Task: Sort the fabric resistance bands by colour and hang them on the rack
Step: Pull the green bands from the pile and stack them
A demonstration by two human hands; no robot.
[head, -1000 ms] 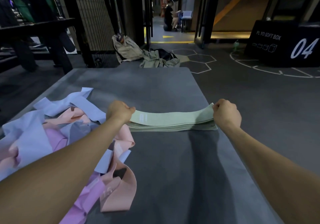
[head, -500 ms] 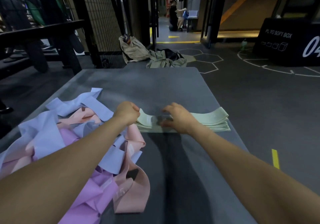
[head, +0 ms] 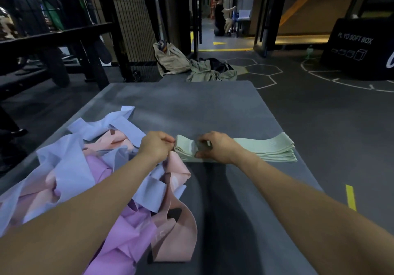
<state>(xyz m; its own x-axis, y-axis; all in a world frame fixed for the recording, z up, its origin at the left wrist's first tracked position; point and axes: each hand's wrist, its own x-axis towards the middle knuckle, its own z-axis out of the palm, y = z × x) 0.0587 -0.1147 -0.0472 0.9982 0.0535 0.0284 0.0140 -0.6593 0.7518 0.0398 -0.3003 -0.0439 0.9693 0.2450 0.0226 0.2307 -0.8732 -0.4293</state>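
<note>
Left hand [head: 156, 147]: centre of the frame, fingers curled tight, pinching the left end of the green stack [head: 245, 151]
Right hand [head: 215, 148]: just right of the left one, lying over the left part of the stack, fingers bent and spread across the top band with the thumb at the near edge; whether it grips or only presses I cannot tell, as the fingertips are blurred
Green stack: several pale green bands laid flat one on another, on the mat [head: 202, 108] right of centre, its right end free and close to the mat's right edge
Long axis: runs left to right across the frame, nearly level; the bands lie flat, broad face up, edges fairly well lined up
Heap [head: 70, 168]: lower left of the frame, blue, peach and lilac bands tangled together, touching the left hand's wrist; one peach loop [head: 172, 221] trails toward the lower middle
Done so far: green looks gathered and squared into one pile, so one colour of four is sorted
Left to do: blue, peach and lilac are not yet separated, and nothing is hung; by my reckoning the task is in its early part
Rack: none that I can be sure of; dark frames and a mesh panel [head: 130, 19] stand in the upper left
Beyond the mat: bags [head: 170, 59] on the floor at upper centre, a black box [head: 358, 48] marked PLYO SOFT BOX at upper right, a person [head: 220, 17] far off in the corridor
</note>
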